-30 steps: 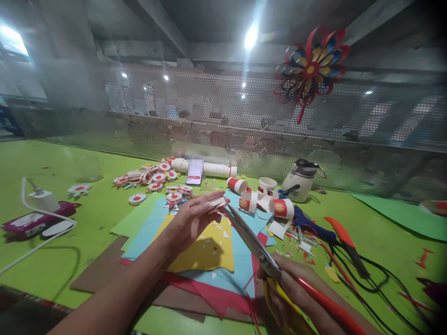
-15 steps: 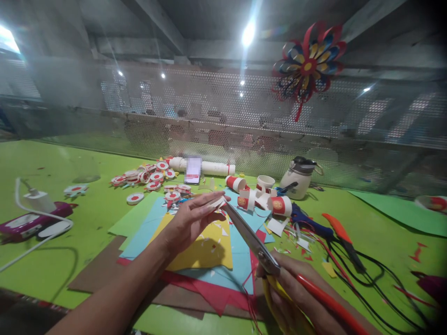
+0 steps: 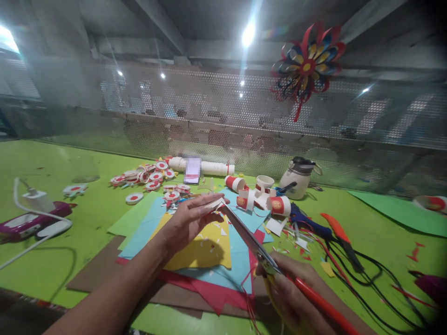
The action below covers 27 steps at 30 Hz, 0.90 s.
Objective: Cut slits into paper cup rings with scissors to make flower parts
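My left hand reaches over the sheets of paper, its fingers closed on a small white paper piece. Part of that piece is hidden by the fingers. In my right hand is a pair of scissors with a red handle and a yellow one. The tips of the blades meet the right end of the white piece. Below lies a yellow sheet sprinkled with white scraps, on top of a light blue sheet and a red sheet.
Behind my left hand is a pile of red-and-white paper discs, beside a phone. Paper cups and a flask stand to the right. A blue glue gun, an orange-handled cutter and black cable lie near my right arm.
The right hand and the scissor handles have shifted slightly, while the blade tips stay at the white paper piece. My left hand keeps the same hold.
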Tool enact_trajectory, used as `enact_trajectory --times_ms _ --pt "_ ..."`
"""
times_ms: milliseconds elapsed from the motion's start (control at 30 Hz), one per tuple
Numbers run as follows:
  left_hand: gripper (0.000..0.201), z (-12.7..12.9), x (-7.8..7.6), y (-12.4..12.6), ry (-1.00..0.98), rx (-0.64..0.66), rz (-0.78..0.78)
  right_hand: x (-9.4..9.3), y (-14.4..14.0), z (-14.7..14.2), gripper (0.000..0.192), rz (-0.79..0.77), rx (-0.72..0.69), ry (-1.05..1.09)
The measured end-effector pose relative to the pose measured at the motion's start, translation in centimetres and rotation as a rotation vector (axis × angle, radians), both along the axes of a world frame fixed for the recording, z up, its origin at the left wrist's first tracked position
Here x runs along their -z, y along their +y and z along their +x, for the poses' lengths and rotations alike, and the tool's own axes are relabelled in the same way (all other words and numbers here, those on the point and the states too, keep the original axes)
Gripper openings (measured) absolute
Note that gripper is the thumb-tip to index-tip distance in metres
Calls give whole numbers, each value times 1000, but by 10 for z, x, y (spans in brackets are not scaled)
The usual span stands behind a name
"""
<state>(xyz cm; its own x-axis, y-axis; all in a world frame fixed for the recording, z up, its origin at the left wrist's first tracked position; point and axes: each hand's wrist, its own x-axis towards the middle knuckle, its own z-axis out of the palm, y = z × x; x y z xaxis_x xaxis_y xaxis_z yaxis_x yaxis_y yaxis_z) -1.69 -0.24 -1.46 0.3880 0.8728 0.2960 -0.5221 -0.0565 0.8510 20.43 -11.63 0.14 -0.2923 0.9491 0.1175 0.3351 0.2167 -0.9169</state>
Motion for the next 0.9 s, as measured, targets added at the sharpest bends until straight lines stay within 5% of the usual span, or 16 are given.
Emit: enact_trajectory --times_ms 367,700,900 --pt "34 0 1 1 17 -13 4 -4 4 4 39 84 -78 -173" --pt "31 -3 -3 3 83 -38 34 4 6 1 45 142 -26 -89" --pt "33 -8 -1 8 -75 13 -17 5 11 6 51 -84 -78 -38"
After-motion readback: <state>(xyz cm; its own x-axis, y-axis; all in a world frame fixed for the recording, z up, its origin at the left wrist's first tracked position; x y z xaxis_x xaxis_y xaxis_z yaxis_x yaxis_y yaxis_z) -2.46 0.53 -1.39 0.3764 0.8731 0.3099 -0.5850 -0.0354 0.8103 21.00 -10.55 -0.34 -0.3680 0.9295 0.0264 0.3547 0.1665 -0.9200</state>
